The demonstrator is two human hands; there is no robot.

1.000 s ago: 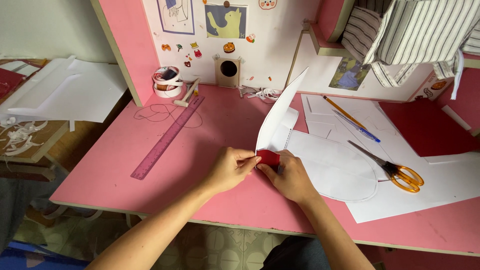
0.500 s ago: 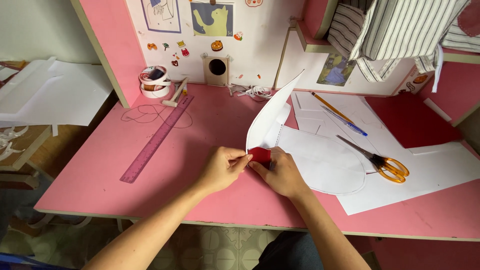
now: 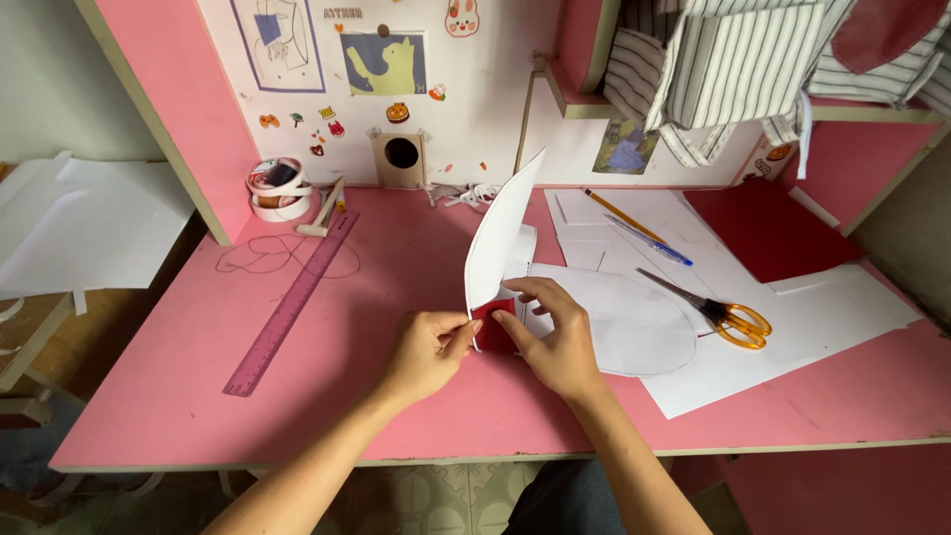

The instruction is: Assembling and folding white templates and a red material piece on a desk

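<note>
Right hand (image 3: 560, 342) half hides red piece (image 3: 492, 322) under white card (image 3: 500, 238).

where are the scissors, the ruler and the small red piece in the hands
scissors (image 3: 738, 323), head view, on the orange handles
ruler (image 3: 289, 305), head view, middle of the pink strip
small red piece (image 3: 492, 323), head view, on its visible red face between both hands
</note>
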